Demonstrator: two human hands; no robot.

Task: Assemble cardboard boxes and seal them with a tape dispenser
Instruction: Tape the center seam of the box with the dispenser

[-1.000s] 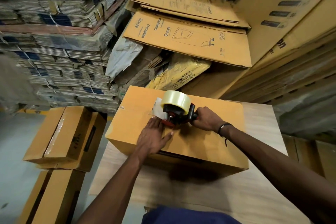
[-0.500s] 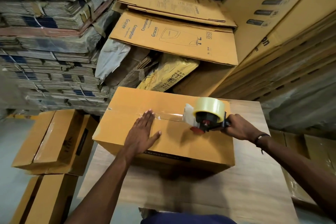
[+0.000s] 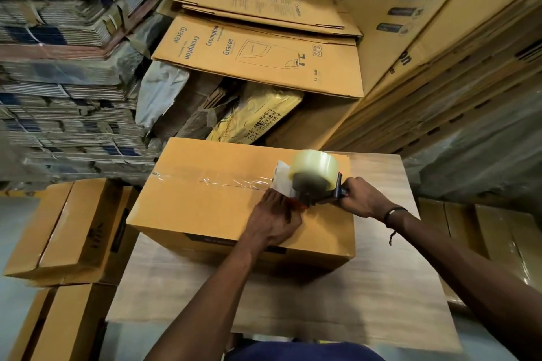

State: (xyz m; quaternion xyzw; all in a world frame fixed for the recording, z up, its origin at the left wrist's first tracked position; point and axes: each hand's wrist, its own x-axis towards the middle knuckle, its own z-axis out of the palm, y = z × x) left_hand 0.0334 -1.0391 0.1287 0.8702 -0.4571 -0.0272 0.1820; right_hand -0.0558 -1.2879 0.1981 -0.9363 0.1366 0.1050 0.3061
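1. The closed brown cardboard box [image 3: 234, 208] sits on the pale wooden worktop [image 3: 366, 296] in front of me, a strip of clear tape [image 3: 211, 180] laid along its top seam from the left edge.
2. My right hand [image 3: 362, 199] has its fingers wrapped tight around the handle of the red-and-black tape dispenser [image 3: 311, 182] with its clear roll, standing on the seam towards the right end.
3. My left hand [image 3: 274, 220] rests on the box top just beside the dispenser's mouth; the fingers look bunched against the tape there, though whether they pinch it I cannot tell.
4. To do this well, I judge I should press the tape flat at the mouth, keep the dispenser on the seam line, and carry it over the right edge before cutting.
5. Finished tan cardboard boxes [image 3: 70, 231] stand on the floor to the left.
6. Flat printed cartons [image 3: 264, 58] and bundled cardboard stacks [image 3: 64, 53] crowd the far side; nothing blocks the seam.
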